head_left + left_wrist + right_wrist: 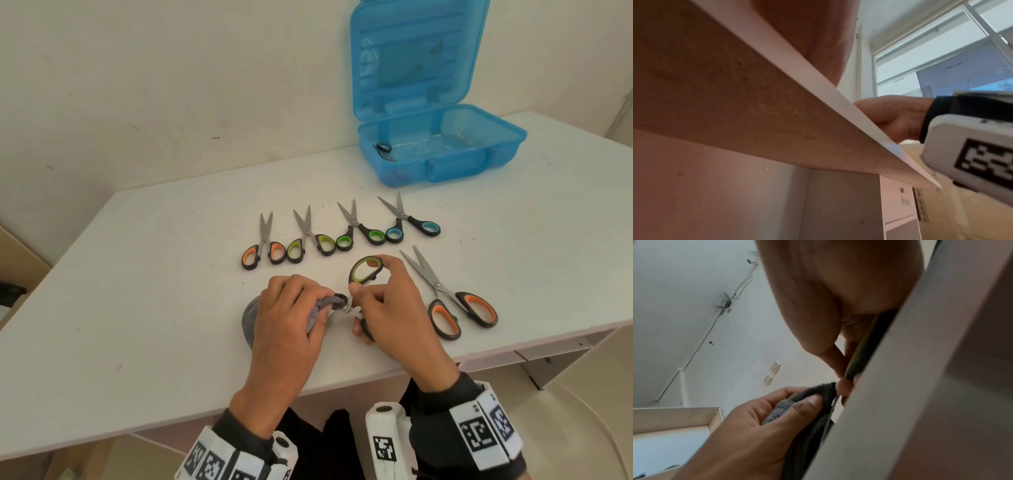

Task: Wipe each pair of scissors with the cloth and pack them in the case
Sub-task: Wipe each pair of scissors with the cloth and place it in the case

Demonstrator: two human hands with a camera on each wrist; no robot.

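My left hand point(291, 308) grips the cloth point(249, 317), my right hand point(394, 305) the scissors point(364, 270); white table point(154, 308), open case point(442, 150), white wall point(137, 85).

No words, brand names or numbers can be read here. The only signs are black-and-white square fiducial markers on the white wrist bands point(486, 433) and on the white wrist camera housing point(385, 445) (coded patterns, not text). A tiny mark beside one marker on the right wrist's band is too small to read.
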